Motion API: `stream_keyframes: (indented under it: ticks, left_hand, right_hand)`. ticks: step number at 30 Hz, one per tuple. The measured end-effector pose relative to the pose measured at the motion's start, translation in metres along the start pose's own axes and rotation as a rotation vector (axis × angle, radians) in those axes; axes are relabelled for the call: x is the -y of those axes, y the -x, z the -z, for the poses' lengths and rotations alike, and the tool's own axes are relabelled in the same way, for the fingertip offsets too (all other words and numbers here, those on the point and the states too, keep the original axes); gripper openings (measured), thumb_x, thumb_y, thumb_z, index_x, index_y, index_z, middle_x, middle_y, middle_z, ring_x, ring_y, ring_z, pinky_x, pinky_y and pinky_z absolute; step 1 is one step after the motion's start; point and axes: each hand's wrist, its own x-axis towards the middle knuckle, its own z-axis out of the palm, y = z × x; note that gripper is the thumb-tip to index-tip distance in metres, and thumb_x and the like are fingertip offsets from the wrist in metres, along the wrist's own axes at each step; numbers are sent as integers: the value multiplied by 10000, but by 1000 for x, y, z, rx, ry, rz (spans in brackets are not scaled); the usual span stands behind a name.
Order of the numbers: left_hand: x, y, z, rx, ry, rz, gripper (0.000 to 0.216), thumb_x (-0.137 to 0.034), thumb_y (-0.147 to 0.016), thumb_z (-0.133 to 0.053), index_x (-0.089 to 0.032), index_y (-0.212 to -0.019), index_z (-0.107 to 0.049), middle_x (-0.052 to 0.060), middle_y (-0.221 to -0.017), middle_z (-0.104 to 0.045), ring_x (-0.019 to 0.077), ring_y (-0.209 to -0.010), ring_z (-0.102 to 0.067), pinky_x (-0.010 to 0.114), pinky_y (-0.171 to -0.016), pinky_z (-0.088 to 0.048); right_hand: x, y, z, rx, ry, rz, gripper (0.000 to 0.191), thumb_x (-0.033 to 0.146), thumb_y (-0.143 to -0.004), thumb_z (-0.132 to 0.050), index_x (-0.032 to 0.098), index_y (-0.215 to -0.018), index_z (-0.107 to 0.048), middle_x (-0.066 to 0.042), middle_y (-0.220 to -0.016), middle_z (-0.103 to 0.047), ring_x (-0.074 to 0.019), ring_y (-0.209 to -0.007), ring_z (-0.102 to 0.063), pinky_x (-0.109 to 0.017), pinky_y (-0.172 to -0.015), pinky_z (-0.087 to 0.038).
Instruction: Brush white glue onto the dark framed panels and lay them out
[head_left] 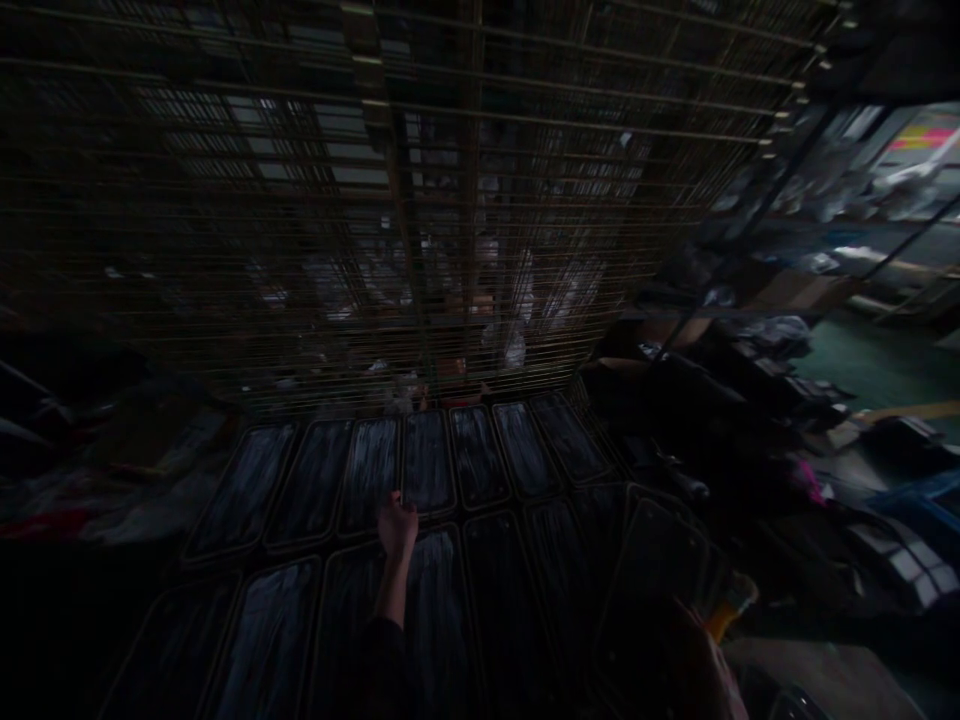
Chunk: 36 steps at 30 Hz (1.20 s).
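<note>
In the middle of the head view, my left hand point(397, 524) reaches over two rows of dark rectangular trays. Its fingers are curled in at the near edge of a back-row tray point(428, 460); what they hold, if anything, is too dark to make out. White streaks mark many tray faces, such as the front-row tray point(435, 600). At the lower right is my right hand point(709, 650), dim and partly lost in shadow. It appears closed around a brush point(726, 612) with an orange-yellow handle. Beside it, a tray point(660, 560) lies askew over others.
A tall rack of thin bars point(450, 230) rises behind the trays, with pale wrapped items visible through it. Shelves with boxes point(795, 285) and dark goods line the right side. A light board point(832, 680) lies at the lower right. Cloth or plastic point(142, 500) sits at left.
</note>
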Motion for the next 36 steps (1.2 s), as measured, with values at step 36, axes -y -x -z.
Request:
stream_keyframes:
  ticks: [36]
  left_hand:
    - [-38, 271, -101, 957, -158, -550, 639, -801, -601, -510, -195, -781, -599, 129, -788, -723, 307, -799, -701, 357, -699, -542]
  right_hand:
    - [-11, 24, 49, -57, -9, 114, 342, 142, -931, -413, 249, -1241, -505, -59, -1291, -573, -196, -1198, -510, -369, -984, -428]
